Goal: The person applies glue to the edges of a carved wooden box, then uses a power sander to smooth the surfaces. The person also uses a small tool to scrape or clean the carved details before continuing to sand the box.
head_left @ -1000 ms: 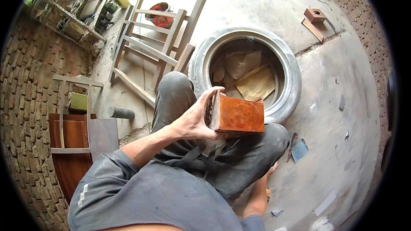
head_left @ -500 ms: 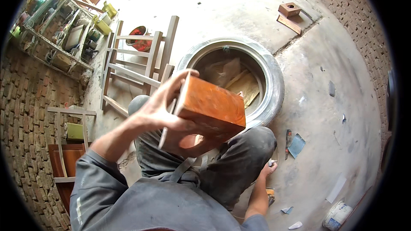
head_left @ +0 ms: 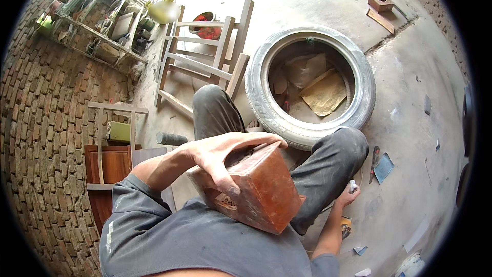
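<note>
A reddish-brown wooden box (head_left: 274, 190) is tilted over my lap, with a hole in one side. My left hand (head_left: 218, 161) grips it from above, its fingers stretched across the upper edge and the thumb on the holed side. Low beside my right knee, my right hand (head_left: 348, 197) is closed on a small white object (head_left: 352, 187), too small to identify. On the floor by that knee lie a tool with a red and black handle (head_left: 374, 161) and a blue sheet, probably sandpaper (head_left: 383, 167). A yellow and black tool (head_left: 346, 225) sits close to my right forearm.
Beyond my knees lies a large tyre (head_left: 261, 79) with paper and scraps inside. Left of it is a wooden chair frame (head_left: 222, 48), with a red-stained bucket (head_left: 207, 30) behind. A cluttered rack (head_left: 110, 20) stands along the brick wall (head_left: 41, 118). Another wooden block (head_left: 380, 3) is far right.
My left hand has brought the box back from near the tyre to over my lap and turned it. My right hand stays low by the knee. The whole view has shifted.
</note>
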A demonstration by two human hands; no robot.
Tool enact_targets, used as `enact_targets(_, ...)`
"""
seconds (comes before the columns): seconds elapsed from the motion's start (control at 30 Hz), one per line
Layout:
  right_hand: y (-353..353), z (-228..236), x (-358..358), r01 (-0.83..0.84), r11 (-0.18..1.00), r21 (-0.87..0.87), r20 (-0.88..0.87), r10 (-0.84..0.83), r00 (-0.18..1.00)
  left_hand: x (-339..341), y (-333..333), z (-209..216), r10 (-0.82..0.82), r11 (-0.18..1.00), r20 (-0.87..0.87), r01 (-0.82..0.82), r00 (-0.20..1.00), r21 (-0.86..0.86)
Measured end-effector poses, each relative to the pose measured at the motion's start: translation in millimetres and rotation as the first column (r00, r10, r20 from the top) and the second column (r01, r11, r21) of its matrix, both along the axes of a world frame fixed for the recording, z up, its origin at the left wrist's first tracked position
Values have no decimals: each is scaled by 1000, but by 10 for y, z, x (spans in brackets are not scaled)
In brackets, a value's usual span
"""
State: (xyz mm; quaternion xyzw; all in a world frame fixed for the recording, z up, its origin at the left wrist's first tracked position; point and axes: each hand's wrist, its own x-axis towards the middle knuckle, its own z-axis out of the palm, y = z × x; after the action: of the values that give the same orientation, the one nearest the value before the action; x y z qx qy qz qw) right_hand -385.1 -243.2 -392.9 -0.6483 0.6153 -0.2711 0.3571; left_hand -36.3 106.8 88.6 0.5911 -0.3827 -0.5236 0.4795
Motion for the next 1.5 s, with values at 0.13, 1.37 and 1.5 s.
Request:
enact_targets(0.13,26,553,-22,-81,987,-137,247,114,962,19,45,290,51,999,18,-51,999,-3)
enact_targets(1.37,1669,5201,1702,-997,34,-68,264,965,15,179,517,-330,61,980,158,-29,986,-197)
enact_targets(1.5,1705,5222,1744,-996,11,-91,215,977,-9,180,521,-322,66,982,138,-39,988,-186)
